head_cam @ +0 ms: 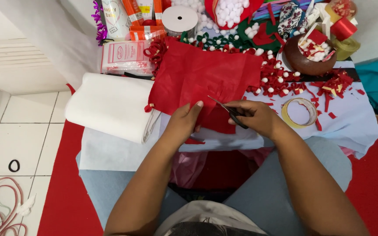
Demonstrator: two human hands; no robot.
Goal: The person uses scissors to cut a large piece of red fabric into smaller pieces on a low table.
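Observation:
A large piece of red felt (202, 72) lies on a low table, its near edge lifted toward me. My left hand (184, 122) pinches that near edge, thumb on top. My right hand (257, 117) grips small dark scissors (228, 111), whose blades point left into the felt's edge close to my left thumb. A smaller red piece (217, 124) hangs below the blades between my two hands.
A white fabric roll (110, 105) lies left of the felt. A tape ring (299, 112) sits right of my right hand, with red scraps (333, 85) around it. A brown bowl (308, 59), white pom-poms and craft supplies crowd the table's far side. Cables lie on the tiled floor (1, 205).

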